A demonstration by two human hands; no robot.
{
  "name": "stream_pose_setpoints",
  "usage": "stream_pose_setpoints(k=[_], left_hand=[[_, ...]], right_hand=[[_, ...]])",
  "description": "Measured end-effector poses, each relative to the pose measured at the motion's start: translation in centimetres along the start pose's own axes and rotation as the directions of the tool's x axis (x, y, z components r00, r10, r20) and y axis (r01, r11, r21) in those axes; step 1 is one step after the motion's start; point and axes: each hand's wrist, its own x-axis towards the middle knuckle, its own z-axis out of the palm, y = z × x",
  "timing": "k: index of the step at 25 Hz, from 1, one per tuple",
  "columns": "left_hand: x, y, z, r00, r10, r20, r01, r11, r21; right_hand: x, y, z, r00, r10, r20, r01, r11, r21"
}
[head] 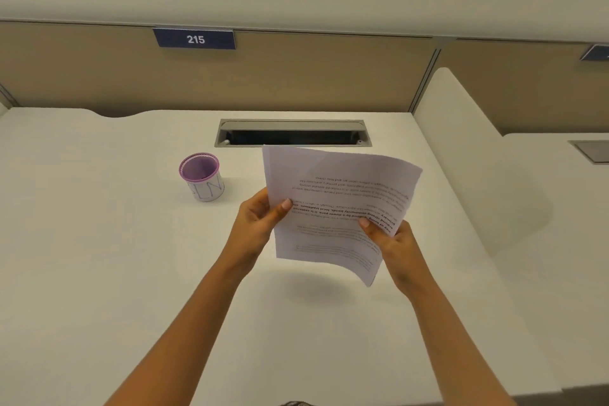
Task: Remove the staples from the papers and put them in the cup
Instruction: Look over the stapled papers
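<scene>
Both hands, left hand [255, 219] and right hand [393, 241], grip the white printed paper sheaf [336, 208] aloft, staple unseen, purple mesh cup [201, 176] waiting; next: find and pinch the staple

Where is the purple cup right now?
The cup stands on the desk, left of the papers and just beyond the left hand.

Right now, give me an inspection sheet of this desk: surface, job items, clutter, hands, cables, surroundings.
Surface: white desk, bare apart from the cup.
Job's things: papers held above the desk, print upside down; staples not visible. Cup upright, left of the papers.
Clutter: nothing seen.
Grippers: left hand and right hand each grip a paper edge.
Cables: nothing seen; cable slot open.
Surroundings: partition with sign 215.
</scene>
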Motion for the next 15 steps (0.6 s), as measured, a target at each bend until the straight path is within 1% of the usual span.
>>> stream_pose_setpoints(k=[5, 8, 12, 15], left_hand=[[-1.2, 0.0, 0.1, 0.999, 0.034, -0.019, -0.036, 0.997, -0.065], [-1.5, -0.4, -0.2, 0.999, 0.026, -0.023, -0.028, 0.998, -0.060], [-2.2, -2.6, -0.7, 0.999, -0.052, -0.011, 0.052, 0.998, -0.038], [-2.1, -3.7, -0.9, 0.992, -0.123, 0.032, 0.123, 0.992, -0.007]], right_hand=[[0.7, -0.1, -0.1, 0.999, -0.031, 0.020, 0.030, 1.000, 0.006], [1.0, 0.5, -0.2, 0.999, -0.028, 0.039, 0.027, 0.999, 0.019], [1.1, 2.9, -0.4, 0.995, 0.046, 0.083, -0.048, 0.998, 0.028], [0.8, 4.3, -0.3, 0.992, 0.102, 0.078, -0.103, 0.995, 0.013]])
